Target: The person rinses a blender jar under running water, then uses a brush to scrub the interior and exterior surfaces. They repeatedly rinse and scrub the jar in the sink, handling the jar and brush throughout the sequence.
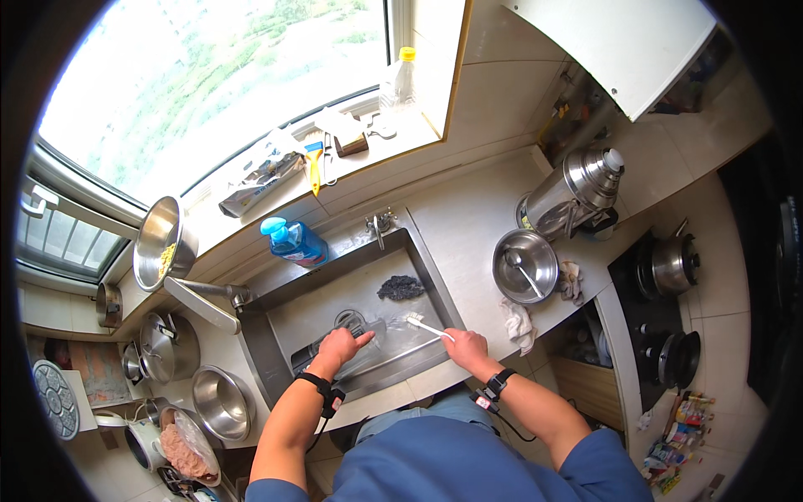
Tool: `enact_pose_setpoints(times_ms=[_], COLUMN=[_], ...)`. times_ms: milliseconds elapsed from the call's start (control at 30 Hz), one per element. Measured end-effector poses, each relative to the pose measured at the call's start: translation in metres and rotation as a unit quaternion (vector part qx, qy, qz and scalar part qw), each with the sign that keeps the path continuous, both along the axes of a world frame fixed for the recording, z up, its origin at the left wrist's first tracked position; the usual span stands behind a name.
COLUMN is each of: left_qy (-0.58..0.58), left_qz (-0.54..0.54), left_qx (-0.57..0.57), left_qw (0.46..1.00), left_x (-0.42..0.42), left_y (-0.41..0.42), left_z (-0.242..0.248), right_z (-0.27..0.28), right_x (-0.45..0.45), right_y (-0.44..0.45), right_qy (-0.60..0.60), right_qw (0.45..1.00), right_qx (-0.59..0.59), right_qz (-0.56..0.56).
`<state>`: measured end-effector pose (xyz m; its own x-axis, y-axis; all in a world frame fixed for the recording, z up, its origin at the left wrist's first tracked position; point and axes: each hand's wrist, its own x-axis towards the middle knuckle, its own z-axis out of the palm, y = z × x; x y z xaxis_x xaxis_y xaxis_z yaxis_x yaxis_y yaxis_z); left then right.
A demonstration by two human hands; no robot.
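Note:
My left hand (339,349) is closed around a clear container (371,352) with a dark part on its left, tilted low in the stainless steel sink (313,301). My fingers hide much of it, so its exact kind is unclear. In my right hand (468,349), over the sink's front right edge, is a white brush (431,327) shaped like a toothbrush. Its bristles point left, close to the container's open end but apart from it. Farther back on the sink floor lies a dark grey scouring pad (401,287). The round drain (349,317) is partly covered by the container.
A faucet (207,302) reaches over the sink's left side. Behind the basin stand a blue soap pump bottle (295,243) and a small tap (379,224). To the right are a steel bowl with a spoon (524,266), a cloth (518,326) and a steel thermos flask (568,194). Steel bowls (221,401) crowd the left.

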<state>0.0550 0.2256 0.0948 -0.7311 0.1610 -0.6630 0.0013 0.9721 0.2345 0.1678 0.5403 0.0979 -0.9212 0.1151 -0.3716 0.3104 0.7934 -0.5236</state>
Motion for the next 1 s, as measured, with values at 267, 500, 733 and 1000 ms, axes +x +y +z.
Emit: enact_pose_setpoints(times_ms=[267,500,733,1000], left_qy=[-0.062,-0.046,-0.049,-0.015], left_qz=[0.001,0.000,-0.001,0.065], left_qx=[-0.052,-0.062,-0.070,-0.041], left_qw=[0.997,0.997,0.996,0.997], left_x=[0.001,0.004,0.000,-0.005], left_y=[0.024,0.016,0.015,0.000], left_z=[0.030,0.031,0.048,0.060], right_z=[-0.002,-0.005,-0.002,-0.003], right_x=[-0.004,-0.008,-0.020,-0.018], right_y=[0.001,0.000,0.003,0.008], right_qy=[-0.008,-0.019,-0.043,-0.053], right_qw=[1.000,0.999,0.999,0.999], right_qx=[0.015,0.019,0.018,0.011], right_qz=[0.021,0.024,0.008,0.005])
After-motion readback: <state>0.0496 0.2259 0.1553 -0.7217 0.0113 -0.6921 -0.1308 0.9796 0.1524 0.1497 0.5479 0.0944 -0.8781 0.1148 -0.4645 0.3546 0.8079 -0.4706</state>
